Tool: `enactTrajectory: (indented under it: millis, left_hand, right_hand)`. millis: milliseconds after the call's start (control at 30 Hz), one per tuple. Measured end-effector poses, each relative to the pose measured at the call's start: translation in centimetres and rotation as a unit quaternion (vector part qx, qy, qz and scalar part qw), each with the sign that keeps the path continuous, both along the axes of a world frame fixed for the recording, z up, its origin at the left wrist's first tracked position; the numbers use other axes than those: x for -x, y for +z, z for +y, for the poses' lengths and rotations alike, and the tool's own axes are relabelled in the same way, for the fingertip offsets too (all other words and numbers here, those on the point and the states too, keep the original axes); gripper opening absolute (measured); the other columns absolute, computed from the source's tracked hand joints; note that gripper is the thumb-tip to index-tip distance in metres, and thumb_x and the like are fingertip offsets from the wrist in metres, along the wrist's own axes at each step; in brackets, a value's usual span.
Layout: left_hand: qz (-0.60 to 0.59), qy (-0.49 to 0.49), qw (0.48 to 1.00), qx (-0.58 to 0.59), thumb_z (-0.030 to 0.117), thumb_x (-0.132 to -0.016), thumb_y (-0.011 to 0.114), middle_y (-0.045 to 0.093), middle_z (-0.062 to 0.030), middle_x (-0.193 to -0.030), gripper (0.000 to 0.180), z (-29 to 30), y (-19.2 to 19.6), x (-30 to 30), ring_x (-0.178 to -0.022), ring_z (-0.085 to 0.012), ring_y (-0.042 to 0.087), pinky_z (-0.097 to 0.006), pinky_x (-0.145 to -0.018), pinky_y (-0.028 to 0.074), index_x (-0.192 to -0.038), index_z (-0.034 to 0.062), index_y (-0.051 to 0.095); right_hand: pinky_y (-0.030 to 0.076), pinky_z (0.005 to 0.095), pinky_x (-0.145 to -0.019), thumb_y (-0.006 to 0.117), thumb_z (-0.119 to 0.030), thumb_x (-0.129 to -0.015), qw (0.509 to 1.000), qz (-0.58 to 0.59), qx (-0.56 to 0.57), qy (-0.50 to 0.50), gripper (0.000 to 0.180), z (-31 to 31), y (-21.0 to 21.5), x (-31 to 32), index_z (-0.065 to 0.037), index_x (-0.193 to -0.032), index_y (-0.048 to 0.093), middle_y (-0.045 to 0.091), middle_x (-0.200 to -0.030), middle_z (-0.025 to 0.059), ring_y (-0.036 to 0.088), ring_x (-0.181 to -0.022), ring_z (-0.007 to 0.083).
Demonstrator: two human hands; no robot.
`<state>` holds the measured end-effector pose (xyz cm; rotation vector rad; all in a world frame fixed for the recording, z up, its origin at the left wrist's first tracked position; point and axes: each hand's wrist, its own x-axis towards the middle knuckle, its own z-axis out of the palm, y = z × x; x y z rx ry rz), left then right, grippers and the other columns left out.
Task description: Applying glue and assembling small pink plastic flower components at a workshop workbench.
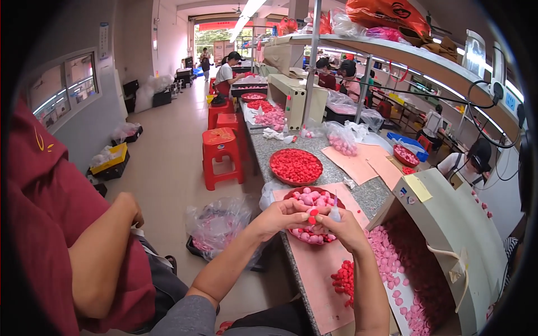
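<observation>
We see a small red piece (312, 215) pinched at the fingertips of our left hand (286, 215), held just above the round dish (292, 194) of pink and red pieces on the counter (367, 196). It is too small for us to tell any long axis or which way it faces. Just to its right stands a little squeeze bottle (334, 212), upright, its thin nozzle pointing up; our right hand (343, 228) is closed around the bottle's body. The two hands touch over the dish, so the piece lies between them, nearer the left fingers. Below the dish a pink sheet (319, 280) carries a heap of red pieces (344, 279), and to the right a slanted bin (443, 224) holds many pink ones. A person in a dark red shirt (50, 224) sits at our left.
</observation>
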<state>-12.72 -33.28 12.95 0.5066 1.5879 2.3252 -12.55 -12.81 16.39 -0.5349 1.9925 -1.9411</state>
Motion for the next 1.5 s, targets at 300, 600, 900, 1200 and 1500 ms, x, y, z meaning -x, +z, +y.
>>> enactTrajectory:
  millis: [300,600,900,1200,1500]
  left_hand:
    - [0.03,0.003,0.999,0.041,0.016,-0.085,0.063,0.061,-0.0045,-0.099,0.025,1.0,1.7,-1.2,-0.089,-0.0111,0.061,-0.025,-0.08,0.051,-0.105,0.0033,0.055]
    - [0.007,0.007,1.0,0.007,0.013,-0.087,0.06,0.06,-0.0101,-0.105,0.024,0.9,1.7,-2.7,-0.096,-0.0183,0.061,-0.03,-0.087,0.049,-0.107,0.0007,0.054]
    - [0.004,-0.032,0.999,-0.007,0.01,-0.084,0.062,0.062,-0.0083,-0.102,0.024,2.4,-1.1,-3.6,-0.094,-0.0145,0.06,-0.028,-0.086,0.049,-0.106,0.0004,0.055]
    - [-0.013,-0.061,0.997,0.05,0.009,-0.083,0.064,0.062,-0.007,-0.103,0.022,6.0,-3.3,-4.5,-0.093,-0.0124,0.06,-0.028,-0.084,0.049,-0.104,0.003,0.058]
    - [-0.042,-0.078,0.994,0.065,0.009,-0.085,0.062,0.062,-0.006,-0.101,0.021,7.7,-3.5,-4.7,-0.093,-0.0125,0.06,-0.028,-0.083,0.049,-0.104,0.0034,0.055]
  right_hand:
    - [0.051,0.0233,-0.067,0.058,-0.015,-0.087,0.999,0.019,0.034,0.007,0.024,0.5,1.4,-1.2,0.002,-0.103,0.06,0.064,-0.087,0.0071,0.063,-0.072,0.0131]
    - [0.048,0.0224,-0.067,0.059,-0.018,-0.086,0.999,0.03,0.0,0.033,0.027,0.9,1.6,-2.0,0.001,-0.104,0.06,0.063,-0.084,0.0049,0.061,-0.072,0.0106]
    - [0.05,0.0246,-0.07,0.06,-0.016,-0.086,0.999,0.029,0.017,-0.009,0.03,2.3,-1.2,-4.7,0.003,-0.108,0.06,0.064,-0.09,0.0064,0.06,-0.077,0.0117]
    - [0.051,0.0254,-0.071,0.06,-0.018,-0.086,0.995,-0.027,0.037,-0.089,0.031,5.8,-4.7,-7.7,0.001,-0.111,0.059,0.064,-0.091,0.0068,0.062,-0.077,0.0127]
    - [0.052,0.0252,-0.072,0.06,-0.018,-0.086,0.995,-0.038,0.029,-0.089,0.031,7.7,-6.0,-7.6,0.001,-0.11,0.06,0.064,-0.092,0.0065,0.061,-0.078,0.0122]
